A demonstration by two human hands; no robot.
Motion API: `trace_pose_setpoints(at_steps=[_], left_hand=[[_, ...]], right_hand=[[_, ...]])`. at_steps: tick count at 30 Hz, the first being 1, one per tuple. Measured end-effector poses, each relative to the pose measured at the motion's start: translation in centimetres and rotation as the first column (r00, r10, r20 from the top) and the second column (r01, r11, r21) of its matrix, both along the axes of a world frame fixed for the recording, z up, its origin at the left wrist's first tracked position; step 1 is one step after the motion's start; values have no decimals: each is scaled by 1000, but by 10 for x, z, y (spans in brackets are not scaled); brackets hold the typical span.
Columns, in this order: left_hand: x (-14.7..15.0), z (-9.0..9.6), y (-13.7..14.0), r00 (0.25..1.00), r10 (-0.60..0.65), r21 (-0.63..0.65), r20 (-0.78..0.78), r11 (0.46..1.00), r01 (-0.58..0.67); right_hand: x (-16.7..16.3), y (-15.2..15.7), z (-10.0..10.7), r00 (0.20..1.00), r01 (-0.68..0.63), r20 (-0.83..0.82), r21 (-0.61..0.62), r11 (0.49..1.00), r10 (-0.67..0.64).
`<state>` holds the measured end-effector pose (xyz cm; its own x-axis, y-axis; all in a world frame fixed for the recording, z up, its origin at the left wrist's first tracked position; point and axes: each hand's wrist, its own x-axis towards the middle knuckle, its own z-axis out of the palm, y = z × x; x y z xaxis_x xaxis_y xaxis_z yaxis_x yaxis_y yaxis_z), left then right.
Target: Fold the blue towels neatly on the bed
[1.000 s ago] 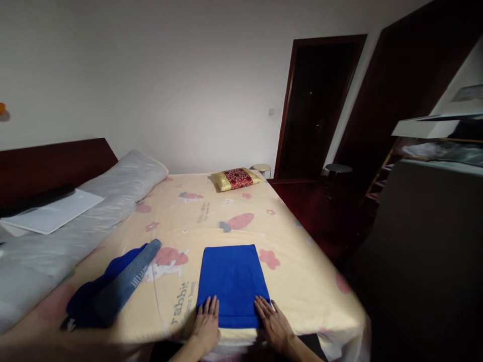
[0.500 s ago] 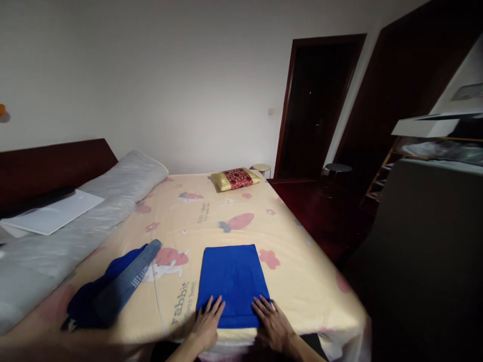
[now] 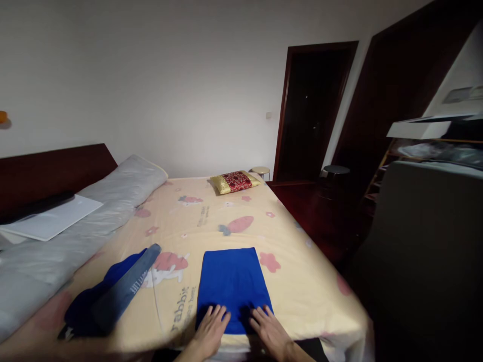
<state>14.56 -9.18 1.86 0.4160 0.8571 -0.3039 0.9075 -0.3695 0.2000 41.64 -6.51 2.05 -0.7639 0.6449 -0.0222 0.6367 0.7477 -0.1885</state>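
Note:
A blue cloth [image 3: 234,279], folded into a neat rectangle, lies flat on the bed near its front edge. My left hand [image 3: 212,327] is over the cloth's near left corner, fingers spread. Over the near right part is my right hand [image 3: 267,324], its fingers also apart. Both hands hold nothing; whether the fingertips touch the cloth or hover just above it I cannot tell. To the left lies a crumpled dark blue and grey fabric item [image 3: 113,294] with white lettering on its grey band.
The bed sheet [image 3: 302,286] is cream with rabbit and carrot prints. A red and gold pillow [image 3: 236,182] rests at the far edge. At left, a wrapped grey bedding roll [image 3: 109,188] bears a white board [image 3: 56,221]. Right of the bed stand a dark stool [image 3: 337,171] and a dark cabinet [image 3: 426,241].
My hands have shifted slightly inward over the blue cloth, and the right one has come off its right edge. The cloth stays in place; the view has tilted a little.

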Motion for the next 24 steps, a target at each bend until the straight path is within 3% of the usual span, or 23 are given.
trace_pose_setpoints(at_steps=[5,9,12,16,24], left_hand=[[1,-7,-4,1000,2,-67,-31,998,-4],[-13,15,2,998,62,-30,14,998,-61],[-25,36,9,989,128,-18,77,992,-126],[-44,46,16,973,215,-43,83,976,-212],[-62,38,23,926,359,-145,121,929,-341]], right_hand=[[-3,2,-14,997,62,38,132,989,-67],[4,10,-13,989,144,-3,141,979,-145],[9,12,-3,971,231,-73,21,973,-229],[15,16,9,917,367,-92,-183,912,-387],[33,34,6,853,498,-30,-253,830,-521]])
